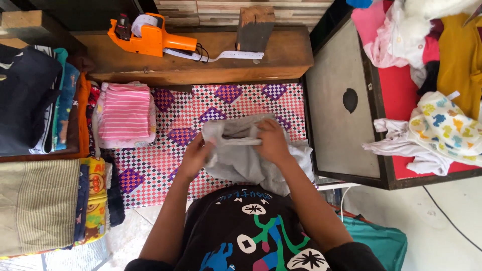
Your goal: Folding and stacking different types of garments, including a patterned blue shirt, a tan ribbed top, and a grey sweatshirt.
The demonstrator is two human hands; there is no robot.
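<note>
Checkered pink mat (241, 103) — wooden shelf (201, 55) behind, perhaps concrete floor (442, 226).

- An orange plastic label gun (150, 35) with a white paper strip lies on the brown wooden shelf (281, 55) at the top of my view.
- A dark wooden block (255, 27) stands upright near it.
- A folded pink-and-white striped garment (125, 111) lies on the pink, purple and white checkered mat (236, 98).
- Folded clothes are stacked at the left (37, 203).
- Loose baby clothes, white, pink and mustard, lie piled at the upper right (442, 120) on a red surface.
- A teal bag (379, 241) sits at the lower right.
</note>
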